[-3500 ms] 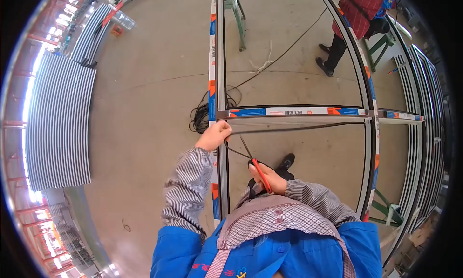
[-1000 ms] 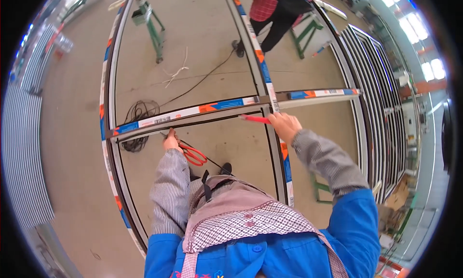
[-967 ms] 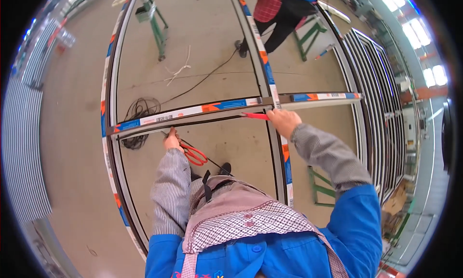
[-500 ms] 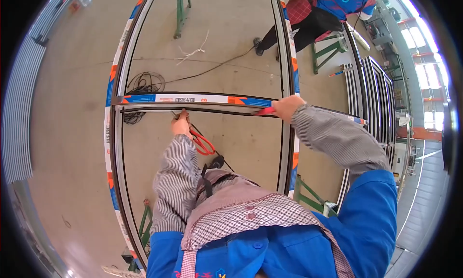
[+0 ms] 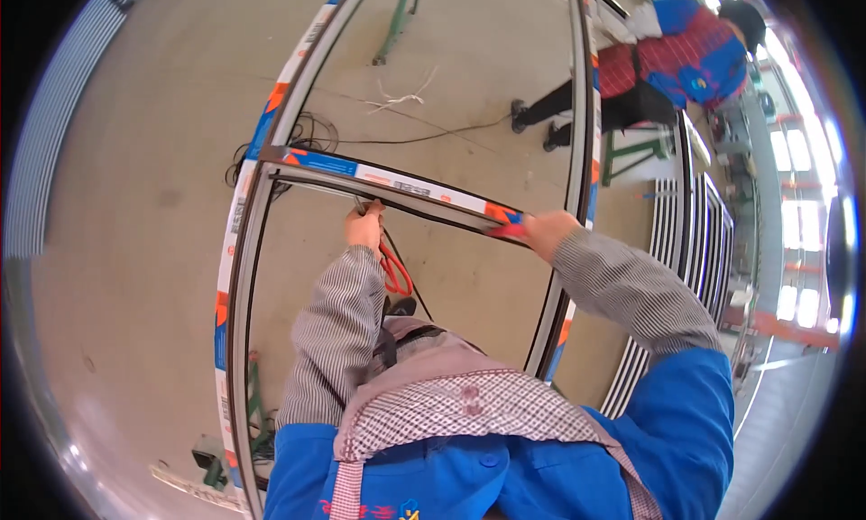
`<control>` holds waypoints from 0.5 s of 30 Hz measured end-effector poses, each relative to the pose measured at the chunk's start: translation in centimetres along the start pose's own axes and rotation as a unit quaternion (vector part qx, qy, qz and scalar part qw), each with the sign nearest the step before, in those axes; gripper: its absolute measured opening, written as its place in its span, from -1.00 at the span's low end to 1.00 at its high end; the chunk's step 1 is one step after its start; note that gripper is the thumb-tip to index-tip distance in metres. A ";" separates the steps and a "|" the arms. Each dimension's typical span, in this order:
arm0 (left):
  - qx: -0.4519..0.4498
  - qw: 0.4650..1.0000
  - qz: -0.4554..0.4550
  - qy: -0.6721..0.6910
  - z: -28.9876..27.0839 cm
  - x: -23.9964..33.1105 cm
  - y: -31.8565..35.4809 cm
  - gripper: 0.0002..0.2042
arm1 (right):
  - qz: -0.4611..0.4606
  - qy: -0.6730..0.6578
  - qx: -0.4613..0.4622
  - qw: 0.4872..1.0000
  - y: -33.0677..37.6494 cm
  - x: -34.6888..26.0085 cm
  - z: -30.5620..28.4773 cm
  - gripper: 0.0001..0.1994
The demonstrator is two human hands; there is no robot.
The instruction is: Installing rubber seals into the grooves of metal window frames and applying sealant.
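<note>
A window-like metal frame lies before me, its crossbar (image 5: 406, 188) covered in white, blue and orange protective film. My left hand (image 5: 364, 226) is closed at the crossbar's near side, holding scissors with red loop handles (image 5: 395, 269) that hang below the fingers. A thin black strip (image 5: 431, 215) runs along the crossbar's near edge, and a dark strand hangs down beside the scissors. My right hand (image 5: 550, 235) is closed around a red tool (image 5: 510, 231), pressed against the crossbar near its right end. The fingers hide most of that tool, so its kind does not show.
A co-worker (image 5: 663, 69) bends over other work at the upper right, by a green trestle (image 5: 636, 152). Black cable (image 5: 316, 132) lies coiled on the floor past the crossbar, near white scraps (image 5: 397, 98). Stacked profiles (image 5: 663, 222) stand right; ribbed bars (image 5: 63, 114) lie far left.
My view has turned, so the frame now appears tilted. My right hand and the red tool sit slightly farther left along the crossbar. The left hand keeps its hold on the scissors.
</note>
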State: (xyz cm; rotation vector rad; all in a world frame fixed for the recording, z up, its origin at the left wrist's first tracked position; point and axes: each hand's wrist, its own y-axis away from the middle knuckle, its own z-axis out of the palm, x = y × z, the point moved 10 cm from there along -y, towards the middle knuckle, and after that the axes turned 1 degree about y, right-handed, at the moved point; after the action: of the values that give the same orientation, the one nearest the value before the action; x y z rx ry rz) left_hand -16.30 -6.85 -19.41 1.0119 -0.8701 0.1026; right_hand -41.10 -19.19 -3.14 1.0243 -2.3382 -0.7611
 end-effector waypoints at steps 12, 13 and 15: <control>0.045 0.998 0.007 0.038 -5.0 -0.4 -0.8 -0.92 | -0.051 -0.004 0.062 0.997 -8.6 -14.3 -9.9 -0.70; 0.044 0.998 -0.004 0.046 -5.4 -0.5 -0.6 -0.92 | -0.051 0.023 0.034 0.998 -7.8 -12.9 -8.9 -0.69; 0.049 0.996 -0.013 0.079 -6.4 -0.5 -0.5 -0.91 | -0.038 0.054 0.047 0.997 -5.8 -11.9 -9.4 -0.77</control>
State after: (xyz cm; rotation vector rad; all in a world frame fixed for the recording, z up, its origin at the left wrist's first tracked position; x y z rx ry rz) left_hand -12.66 -2.02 -21.64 1.0919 -0.7135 0.2022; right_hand -25.20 -16.09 -2.32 1.1713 -2.2721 -0.6132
